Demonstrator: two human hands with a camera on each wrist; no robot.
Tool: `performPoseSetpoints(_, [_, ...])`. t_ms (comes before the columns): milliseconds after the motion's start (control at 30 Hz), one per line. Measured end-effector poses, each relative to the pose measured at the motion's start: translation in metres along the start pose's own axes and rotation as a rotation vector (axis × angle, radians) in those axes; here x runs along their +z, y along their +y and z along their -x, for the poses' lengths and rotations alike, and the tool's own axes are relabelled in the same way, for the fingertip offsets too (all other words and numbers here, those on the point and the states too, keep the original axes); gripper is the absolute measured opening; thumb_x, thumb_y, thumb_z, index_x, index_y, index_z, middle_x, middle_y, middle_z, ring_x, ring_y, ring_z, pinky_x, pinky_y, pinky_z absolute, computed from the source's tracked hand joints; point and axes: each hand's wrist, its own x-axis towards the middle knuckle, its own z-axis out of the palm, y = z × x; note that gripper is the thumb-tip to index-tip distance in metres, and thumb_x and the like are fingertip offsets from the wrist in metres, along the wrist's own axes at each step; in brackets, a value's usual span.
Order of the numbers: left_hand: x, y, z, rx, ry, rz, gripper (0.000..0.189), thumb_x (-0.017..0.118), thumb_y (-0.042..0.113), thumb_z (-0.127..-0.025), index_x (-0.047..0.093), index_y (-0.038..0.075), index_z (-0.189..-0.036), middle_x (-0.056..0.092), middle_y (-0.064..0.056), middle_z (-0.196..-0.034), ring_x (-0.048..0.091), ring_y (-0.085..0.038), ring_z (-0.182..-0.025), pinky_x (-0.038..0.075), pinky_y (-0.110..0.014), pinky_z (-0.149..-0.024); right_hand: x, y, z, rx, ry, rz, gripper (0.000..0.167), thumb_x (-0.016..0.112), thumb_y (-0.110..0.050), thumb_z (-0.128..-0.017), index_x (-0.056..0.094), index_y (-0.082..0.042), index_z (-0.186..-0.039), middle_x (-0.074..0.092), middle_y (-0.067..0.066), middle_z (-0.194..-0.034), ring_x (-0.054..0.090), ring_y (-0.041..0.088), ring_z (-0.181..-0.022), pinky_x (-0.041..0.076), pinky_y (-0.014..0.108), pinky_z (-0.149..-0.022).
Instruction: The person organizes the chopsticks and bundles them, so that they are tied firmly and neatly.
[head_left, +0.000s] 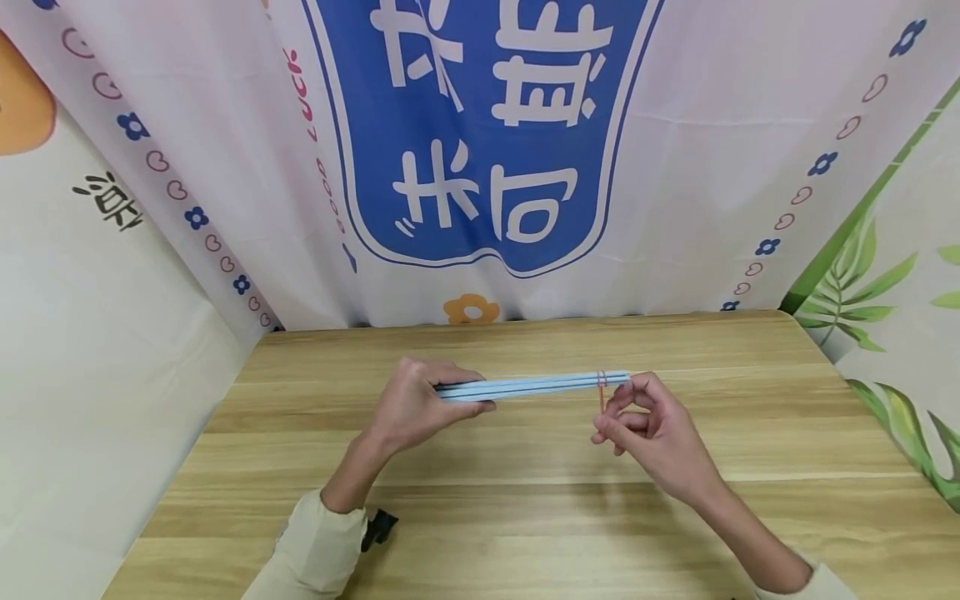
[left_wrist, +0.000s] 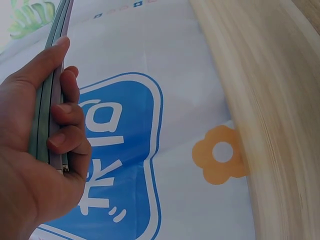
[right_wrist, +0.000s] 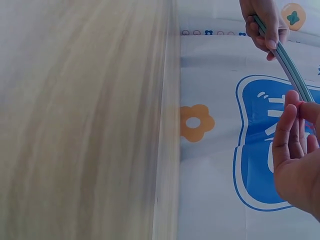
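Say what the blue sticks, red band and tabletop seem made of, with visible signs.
Blue sticks: perhaps plastic or coated wood, smooth and evenly coloured. Red band: probably rubber, thin and drawn straight between sticks and right hand; finish unclear. Tabletop: wood or wood-look laminate, low sheen, judging by its streaky grain.

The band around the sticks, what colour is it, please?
The band is pinkish red, showing best in the head view.

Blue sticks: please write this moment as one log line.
left hand: grips blue sticks; right hand: pinches red band; band: looped around sticks near right hand
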Motion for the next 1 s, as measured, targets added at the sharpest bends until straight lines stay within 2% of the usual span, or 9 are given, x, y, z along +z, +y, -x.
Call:
performPoseSetpoints(200, [-0.003, 0.0, 0.0, -0.062, 0.049, 0.006, 0.025, 0.097, 0.018, -0.08, 0.087, 0.009, -0.101, 0.084, -0.006, -0.098, 0.079, -0.011, -0.081, 0.061, -0.023, -0.069, 0.006, -0.001, 0.002, -0.051, -0.023, 0.065, 0.018, 0.069, 0.005, -0.1, 0.058, 0.003, -0.114, 0.071, 0.002, -0.099, 0.08, 0.011, -0.083, 0.062, 0.033, -0.062])
performPoseSetpoints(333, [-0.001, -0.002, -0.001, -0.097, 0.045, -0.009, 0.025, 0.097, 0.02, -0.08, 0.087, 0.011, -0.101, 0.085, -0.005, -0.097, 0.078, -0.01, -0.08, 0.06, -0.023, -0.068, 0.011, 0.0, 0.002, -0.17, -0.026, 0.129, 0.019, 0.074, 0.007, -0.096, 0.069, -0.002, -0.112, 0.074, 0.008, -0.095, 0.077, 0.007, -0.077, 0.061, 0.032, -0.06])
performPoseSetpoints(500, [0.003, -0.003, -0.001, -0.174, 0.018, -0.012, 0.026, 0.097, 0.024, -0.08, 0.088, 0.012, -0.101, 0.084, -0.004, -0.096, 0.073, -0.007, -0.075, 0.056, -0.023, -0.064, 0.016, 0.002, 0.003, -0.388, -0.019, 0.278, 0.041, 0.081, 0.01, -0.087, 0.078, -0.004, -0.125, 0.072, 0.009, -0.106, 0.068, 0.004, -0.074, 0.056, 0.021, -0.059])
performPoseSetpoints(633, [0.003, -0.003, 0.0, -0.214, 0.014, -0.007, 0.026, 0.097, 0.026, -0.08, 0.088, 0.013, -0.1, 0.084, -0.004, -0.095, 0.071, -0.007, -0.073, 0.055, -0.023, -0.062, 0.019, 0.001, 0.004, -0.467, -0.043, 0.401, 0.061, 0.08, 0.005, -0.089, 0.066, -0.009, -0.147, 0.069, 0.007, -0.122, 0.074, 0.006, -0.084, 0.056, 0.015, -0.065])
performPoseSetpoints(800, [0.002, -0.002, 0.0, -0.24, 0.025, -0.016, 0.025, 0.097, 0.026, -0.08, 0.088, 0.014, -0.099, 0.085, -0.004, -0.095, 0.069, -0.008, -0.071, 0.053, -0.023, -0.061, 0.021, -0.003, 0.007, -0.47, -0.072, 0.497, 0.077, 0.076, 0.001, -0.095, 0.044, -0.009, -0.164, 0.066, 0.009, -0.133, 0.079, 0.01, -0.093, 0.058, 0.014, -0.073])
performPoseSetpoints(1000, [0.001, 0.0, 0.0, -0.265, 0.042, -0.023, 0.027, 0.098, 0.026, -0.078, 0.088, 0.014, -0.1, 0.085, -0.003, -0.096, 0.066, -0.01, -0.071, 0.05, -0.023, -0.059, 0.025, -0.008, 0.01, -0.373, -0.038, 0.507, 0.095, 0.078, 0.006, -0.091, 0.027, -0.006, -0.17, 0.068, 0.013, -0.135, 0.08, 0.01, -0.094, 0.059, 0.015, -0.073])
